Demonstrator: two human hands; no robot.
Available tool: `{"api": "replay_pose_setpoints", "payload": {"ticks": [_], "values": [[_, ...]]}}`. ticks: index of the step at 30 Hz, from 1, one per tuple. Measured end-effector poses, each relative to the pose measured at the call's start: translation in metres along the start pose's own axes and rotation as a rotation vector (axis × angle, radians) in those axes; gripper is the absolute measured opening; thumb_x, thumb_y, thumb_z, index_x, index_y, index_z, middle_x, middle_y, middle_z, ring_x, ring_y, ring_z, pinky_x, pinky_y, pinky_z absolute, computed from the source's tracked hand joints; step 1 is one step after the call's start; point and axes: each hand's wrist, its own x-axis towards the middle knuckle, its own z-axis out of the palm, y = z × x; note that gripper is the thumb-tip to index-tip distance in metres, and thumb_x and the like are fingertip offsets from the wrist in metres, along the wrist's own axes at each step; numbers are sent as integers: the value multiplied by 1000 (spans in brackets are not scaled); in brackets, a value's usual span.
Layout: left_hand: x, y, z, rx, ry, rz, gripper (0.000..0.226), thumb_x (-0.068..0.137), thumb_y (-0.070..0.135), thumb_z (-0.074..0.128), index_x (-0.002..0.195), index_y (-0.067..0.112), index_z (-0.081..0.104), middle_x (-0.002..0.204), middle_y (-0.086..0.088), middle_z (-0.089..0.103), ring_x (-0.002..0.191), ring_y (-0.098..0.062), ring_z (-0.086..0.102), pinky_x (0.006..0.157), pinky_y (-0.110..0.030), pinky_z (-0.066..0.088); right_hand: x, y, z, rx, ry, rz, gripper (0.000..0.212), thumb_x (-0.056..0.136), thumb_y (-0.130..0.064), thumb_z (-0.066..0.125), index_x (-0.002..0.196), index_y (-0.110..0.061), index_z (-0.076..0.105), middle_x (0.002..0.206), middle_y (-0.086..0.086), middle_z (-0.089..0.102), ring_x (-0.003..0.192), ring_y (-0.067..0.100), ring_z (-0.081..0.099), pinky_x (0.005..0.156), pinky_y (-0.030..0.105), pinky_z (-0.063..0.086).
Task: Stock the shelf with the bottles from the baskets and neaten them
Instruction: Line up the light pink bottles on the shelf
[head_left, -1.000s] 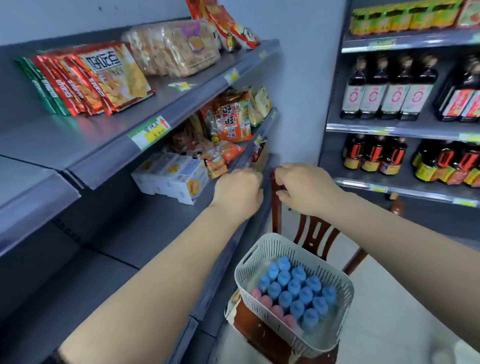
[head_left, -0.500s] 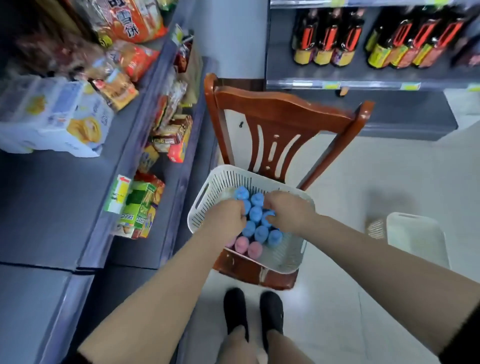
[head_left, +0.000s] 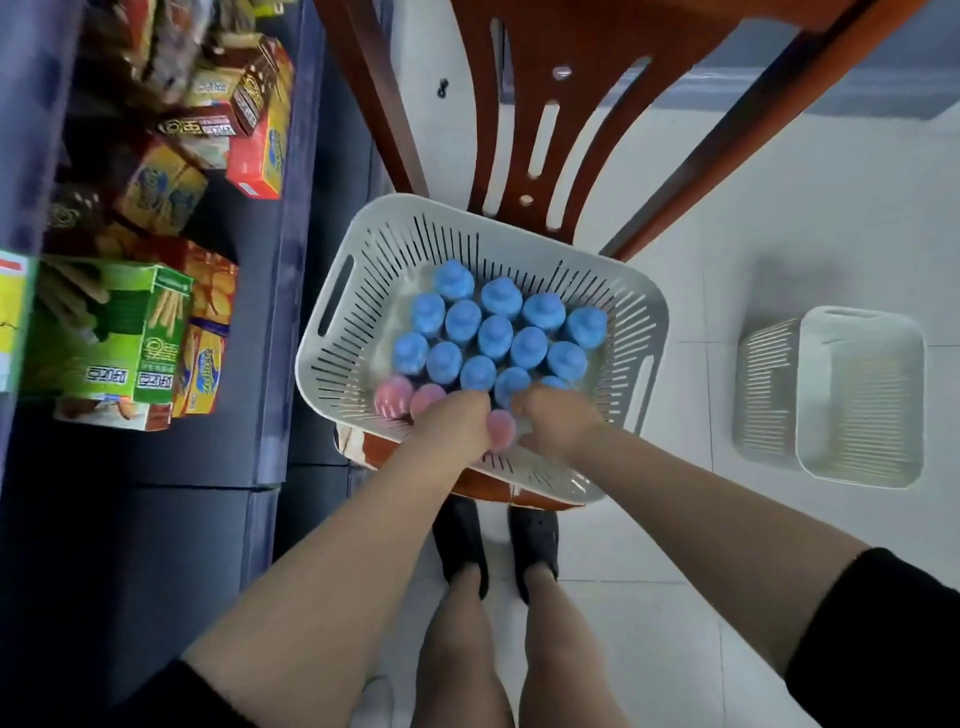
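The bottles (head_left: 496, 332) stand upright and tightly packed in a white slotted basket (head_left: 363, 275) that rests on the seat of a wooden chair (head_left: 571, 104). Most carry blue caps; a short row of pink-capped bottles (head_left: 393, 396) lines the basket's near edge.

Change of state: a second ago both hands were raised at the edge of the middle shelf. Half a second ago they had dropped into the basket, and they are now buried in its near row. Judged from this, one placement cycle has closed and a new pick is beginning. The basket remains nearly full, so the stocking is at an early stage.

Grip: the left hand (head_left: 457, 423) is curled down over the pink-capped row, with one pink cap (head_left: 500, 430) showing just beside its knuckles. The right hand (head_left: 558, 421) is curled beside it, touching the nearest blue-capped bottles. Both hands are clenched around bottle tops, but the fingers are hidden, so which bottle each one holds cannot be determined. No bottle has yet been lifted clear of the pack.

Surroundings: the dark shelf (head_left: 275, 312) with snack boxes (head_left: 130, 338) lies to the person's left, its front portion bare. A second basket (head_left: 857, 400), apparently empty, sits on the tiled floor (head_left: 779, 208) to the right, well apart from the chair.
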Motion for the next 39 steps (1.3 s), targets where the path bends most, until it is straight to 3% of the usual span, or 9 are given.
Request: {"api": "replay_pose_setpoints", "payload": {"ticks": [8, 14, 21, 24, 26, 30, 34, 37, 39], "values": [[28, -9, 31, -13, -34, -49, 18, 89, 28, 52, 103, 20, 60, 101, -4, 60, 92, -24, 57, 83, -38, 49, 39, -5, 34, 69, -80, -4, 9, 88, -26, 51, 93, -20, 56, 96, 4, 57, 96, 27, 58, 74, 33, 44], [25, -16, 35, -51, 31, 3, 18, 91, 24, 50, 105, 19, 60, 104, -4, 54, 94, -24, 53, 85, -41, 49, 36, 1, 40, 84, 15, -101, 23, 91, -29, 51, 107, -15, 60, 111, 5, 60, 102, 25, 57, 89, 36, 48], [-11, -10, 4, -129, -69, 35, 18, 84, 30, 59, 96, 17, 60, 96, -3, 59, 94, -24, 57, 84, -34, 48, -12, 2, 3, 162, 241, -213, 22, 87, -38, 56, 99, -19, 56, 97, -5, 51, 92, 19, 53, 69, 29, 36], [-40, -8, -16, -247, 28, 136, 16, 78, 22, 64, 90, 19, 52, 87, 2, 59, 90, -22, 59, 74, -31, 47, -36, -8, -28, 246, 271, -217, 33, 86, -43, 60, 103, -15, 59, 96, -6, 53, 89, 17, 52, 71, 32, 42], [-64, -4, -36, -367, 123, 172, 24, 78, 15, 66, 98, 19, 53, 92, 4, 58, 90, -19, 58, 71, -27, 41, -52, -18, -54, 326, 332, -238, 37, 83, -43, 64, 100, -11, 61, 94, -2, 58, 87, 18, 55, 74, 33, 44], [-113, 2, -84, -606, 306, 280, 45, 76, 8, 72, 118, 11, 56, 108, -1, 62, 96, -17, 59, 83, -27, 47, -90, -43, -111, 470, 500, -287, 35, 79, -40, 71, 91, -8, 64, 84, -1, 58, 80, 16, 55, 73, 29, 42], [-165, 5, -134, -808, 479, 375, 49, 76, 2, 74, 121, 3, 55, 107, -2, 60, 94, -16, 57, 73, -7, 46, -130, -74, -176, 497, 657, -384, 37, 78, -37, 72, 83, -2, 62, 82, 13, 61, 75, 24, 55, 72, 39, 43], [-207, 10, -171, -918, 601, 440, 45, 76, 1, 73, 118, 4, 57, 113, -10, 64, 98, -21, 61, 85, -24, 51, -164, -103, -223, 497, 766, -474, 35, 81, -31, 71, 79, 2, 61, 74, 13, 55, 69, 22, 48, 65, 35, 37], [-237, 11, -194, -935, 698, 493, 38, 78, 3, 72, 113, 11, 59, 104, -2, 66, 96, -17, 62, 85, -21, 50, -186, -125, -251, 503, 820, -554, 39, 80, -36, 70, 76, 2, 61, 69, 13, 54, 66, 26, 47, 63, 35, 37]]}}
